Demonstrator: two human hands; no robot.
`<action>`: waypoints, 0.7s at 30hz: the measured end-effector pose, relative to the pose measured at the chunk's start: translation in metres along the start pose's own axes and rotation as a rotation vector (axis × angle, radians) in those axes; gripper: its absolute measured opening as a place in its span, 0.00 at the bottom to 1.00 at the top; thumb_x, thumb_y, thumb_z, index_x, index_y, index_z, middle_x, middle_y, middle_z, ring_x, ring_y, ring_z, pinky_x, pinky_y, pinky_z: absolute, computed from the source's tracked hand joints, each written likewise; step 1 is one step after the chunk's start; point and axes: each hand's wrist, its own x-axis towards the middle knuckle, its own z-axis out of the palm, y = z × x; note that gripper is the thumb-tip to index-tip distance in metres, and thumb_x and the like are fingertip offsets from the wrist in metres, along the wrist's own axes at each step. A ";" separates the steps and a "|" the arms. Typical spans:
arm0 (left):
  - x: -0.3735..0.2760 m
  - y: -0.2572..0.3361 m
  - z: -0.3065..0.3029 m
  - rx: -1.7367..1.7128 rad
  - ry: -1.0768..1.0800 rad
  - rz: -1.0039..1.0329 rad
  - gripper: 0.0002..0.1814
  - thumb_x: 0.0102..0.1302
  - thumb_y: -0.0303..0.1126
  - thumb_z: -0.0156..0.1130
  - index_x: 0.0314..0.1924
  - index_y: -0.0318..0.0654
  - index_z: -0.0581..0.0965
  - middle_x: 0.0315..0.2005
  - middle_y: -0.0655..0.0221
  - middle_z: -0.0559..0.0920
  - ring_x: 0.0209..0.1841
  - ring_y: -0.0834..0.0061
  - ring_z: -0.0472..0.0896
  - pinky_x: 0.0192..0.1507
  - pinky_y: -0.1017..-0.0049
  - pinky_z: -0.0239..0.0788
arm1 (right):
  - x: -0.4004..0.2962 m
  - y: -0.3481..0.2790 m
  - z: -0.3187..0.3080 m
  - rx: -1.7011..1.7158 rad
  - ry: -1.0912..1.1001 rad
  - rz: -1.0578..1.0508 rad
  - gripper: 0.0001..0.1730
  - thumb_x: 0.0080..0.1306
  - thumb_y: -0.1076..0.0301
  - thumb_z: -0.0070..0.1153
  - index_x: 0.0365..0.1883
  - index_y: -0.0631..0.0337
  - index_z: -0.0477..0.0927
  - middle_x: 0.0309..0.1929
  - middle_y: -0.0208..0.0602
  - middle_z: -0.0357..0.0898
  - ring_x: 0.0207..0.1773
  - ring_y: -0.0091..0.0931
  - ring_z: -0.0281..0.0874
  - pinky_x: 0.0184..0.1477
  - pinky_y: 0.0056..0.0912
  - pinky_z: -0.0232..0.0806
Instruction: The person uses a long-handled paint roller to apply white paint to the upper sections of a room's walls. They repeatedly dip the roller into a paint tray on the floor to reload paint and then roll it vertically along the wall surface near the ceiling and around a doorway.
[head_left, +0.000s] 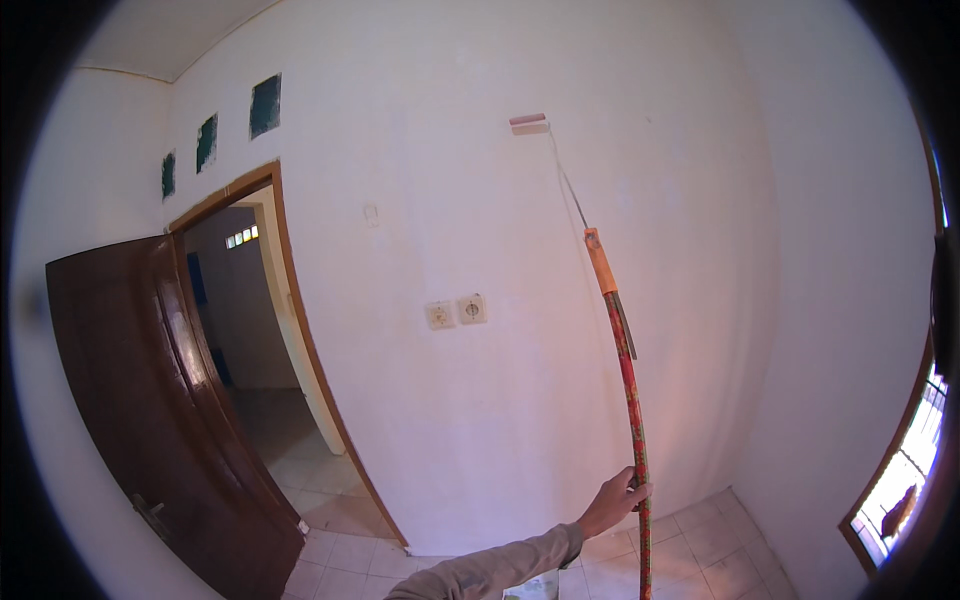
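My left hand (616, 498) is closed around a long pole (634, 420) wrapped in red and green patterned material. To the pole's upper end is fixed the orange handle (600, 262) of a paint roller. Its thin metal rod leads up to a small pinkish roller head (528, 120), which is at the white wall (480, 397), with its shadow just below; whether it touches cannot be told. The pole's lower end runs out of the picture at the bottom. My right hand is out of view.
Two wall sockets (456, 312) sit left of the pole. An open brown door (150, 360) and doorway stand left, below dark green patches (265, 106). A barred window (904, 465) is at right. A partly cut-off container (532, 586) rests on floor tiles (697, 540) below my forearm.
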 end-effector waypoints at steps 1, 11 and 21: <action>-0.005 0.006 -0.003 0.013 -0.012 -0.010 0.19 0.73 0.40 0.59 0.50 0.29 0.71 0.40 0.64 0.78 0.43 0.73 0.82 0.46 0.71 0.80 | -0.003 -0.004 0.002 -0.103 -0.002 0.020 0.30 0.76 0.40 0.36 0.48 0.51 0.83 0.35 0.49 0.84 0.41 0.45 0.80 0.47 0.49 0.70; -0.043 0.019 -0.039 0.053 0.055 -0.031 0.22 0.74 0.39 0.58 0.57 0.27 0.70 0.40 0.65 0.78 0.42 0.76 0.83 0.46 0.74 0.79 | -0.036 -0.080 -0.023 0.329 -0.151 -0.079 0.37 0.76 0.34 0.27 0.57 0.48 0.82 0.52 0.45 0.82 0.56 0.39 0.78 0.59 0.39 0.68; -0.014 -0.011 -0.032 0.001 0.022 0.017 0.21 0.72 0.40 0.59 0.54 0.29 0.71 0.36 0.66 0.79 0.36 0.75 0.82 0.40 0.72 0.76 | -0.022 -0.075 0.011 0.073 -0.220 -0.066 0.37 0.75 0.33 0.27 0.60 0.48 0.80 0.57 0.47 0.80 0.63 0.42 0.74 0.65 0.42 0.62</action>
